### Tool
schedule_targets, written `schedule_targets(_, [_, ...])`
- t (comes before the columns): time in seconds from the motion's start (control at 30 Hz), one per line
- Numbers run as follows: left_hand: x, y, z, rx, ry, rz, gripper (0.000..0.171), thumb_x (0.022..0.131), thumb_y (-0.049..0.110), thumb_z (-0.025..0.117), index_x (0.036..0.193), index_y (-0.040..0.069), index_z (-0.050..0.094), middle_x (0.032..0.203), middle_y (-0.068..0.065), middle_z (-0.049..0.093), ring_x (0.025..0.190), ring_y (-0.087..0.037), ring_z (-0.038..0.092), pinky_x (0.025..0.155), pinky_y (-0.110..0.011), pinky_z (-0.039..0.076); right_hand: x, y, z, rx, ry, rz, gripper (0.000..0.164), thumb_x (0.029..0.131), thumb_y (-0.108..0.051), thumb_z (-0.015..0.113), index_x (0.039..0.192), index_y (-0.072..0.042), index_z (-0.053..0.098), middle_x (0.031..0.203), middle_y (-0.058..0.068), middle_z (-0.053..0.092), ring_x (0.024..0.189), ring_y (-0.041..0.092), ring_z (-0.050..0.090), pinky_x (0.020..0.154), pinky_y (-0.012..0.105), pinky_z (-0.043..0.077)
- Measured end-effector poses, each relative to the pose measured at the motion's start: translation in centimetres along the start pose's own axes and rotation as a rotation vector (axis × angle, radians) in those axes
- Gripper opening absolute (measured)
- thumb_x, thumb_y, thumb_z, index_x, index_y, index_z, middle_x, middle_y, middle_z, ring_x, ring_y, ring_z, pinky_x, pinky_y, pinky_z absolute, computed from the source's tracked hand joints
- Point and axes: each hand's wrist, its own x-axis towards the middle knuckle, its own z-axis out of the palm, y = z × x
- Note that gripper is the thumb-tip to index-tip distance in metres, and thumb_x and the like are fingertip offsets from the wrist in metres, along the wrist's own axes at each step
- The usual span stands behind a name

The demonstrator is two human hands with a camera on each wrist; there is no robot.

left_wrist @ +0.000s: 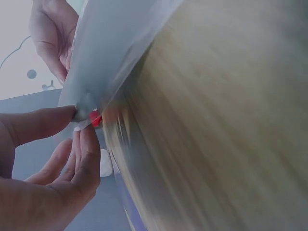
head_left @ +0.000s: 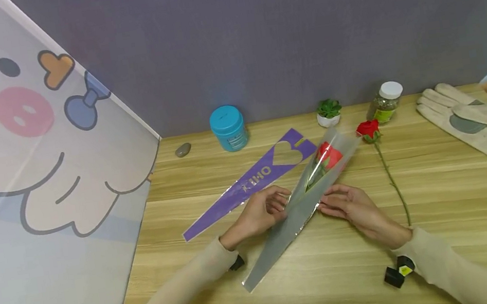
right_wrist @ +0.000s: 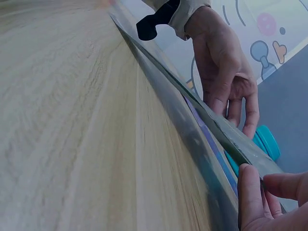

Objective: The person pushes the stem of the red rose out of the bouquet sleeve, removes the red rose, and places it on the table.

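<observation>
A grey, clear-fronted flower sleeve [head_left: 279, 238] slants between both hands, its narrow end toward the person. Inside its wide upper part lies a red rose [head_left: 330, 155], seen through the shiny film; the lower stem is hidden. My left hand [head_left: 263, 210] pinches the sleeve's left edge between thumb and fingers, as the left wrist view shows. On the opposite edge, my right hand [head_left: 356, 209] pinches the film; its thumb and fingertips meet there in the right wrist view. Left of the sleeve, a purple sleeve [head_left: 231, 195] with a heart-shaped window lies flat on the table.
Another red rose [head_left: 369, 130] lies on the wooden table [head_left: 337, 289], stem toward the right wrist. Along the back stand a blue tub [head_left: 229, 129], a small potted succulent [head_left: 329, 112] and a white-lidded jar [head_left: 387, 101]. A grey stone [head_left: 183, 150] and work gloves [head_left: 477, 121] flank them.
</observation>
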Motion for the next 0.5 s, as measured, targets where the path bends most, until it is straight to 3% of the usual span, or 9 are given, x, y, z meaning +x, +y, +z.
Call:
schedule_targets(0.23, [0.38, 0.02, 0.17, -0.031, 0.039, 0.003, 0.044, 0.087, -0.006, 0.077, 0.128, 0.006, 0.068, 0.107, -0.013, 0.076, 0.085, -0.006, 0.067, 0.077, -0.021, 0.060, -0.07, 0.16, 0.36, -0.012, -0.002, -0.026, 0.017, 0.105, 0.002, 0.055, 0.120, 0.008, 0.052, 0.103, -0.002, 0.076, 0.099, 0.009, 0.076, 0.093, 0.024, 0.061])
schedule_targets(0.37, [0.56, 0.06, 0.40, -0.057, 0.040, 0.006, 0.042, 0.089, -0.004, 0.077, 0.129, 0.005, 0.068, 0.108, -0.014, 0.075, 0.086, -0.007, 0.068, 0.079, -0.022, 0.060, -0.07, 0.32, 0.60, -0.006, 0.000, -0.047, 0.016, 0.104, 0.003, 0.056, 0.119, 0.006, 0.053, 0.101, -0.003, 0.077, 0.097, 0.009, 0.076, 0.091, 0.025, 0.062])
schedule_targets(0.5, [0.80, 0.26, 0.72, -0.091, 0.039, 0.010, 0.043, 0.090, -0.004, 0.075, 0.132, 0.003, 0.067, 0.110, -0.017, 0.074, 0.091, -0.012, 0.071, 0.082, -0.022, 0.060, 0.08, 0.46, 0.84, -0.018, 0.008, -0.059, 0.025, 0.103, 0.003, 0.059, 0.126, 0.008, 0.051, 0.102, -0.004, 0.078, 0.098, 0.008, 0.076, 0.091, 0.026, 0.062])
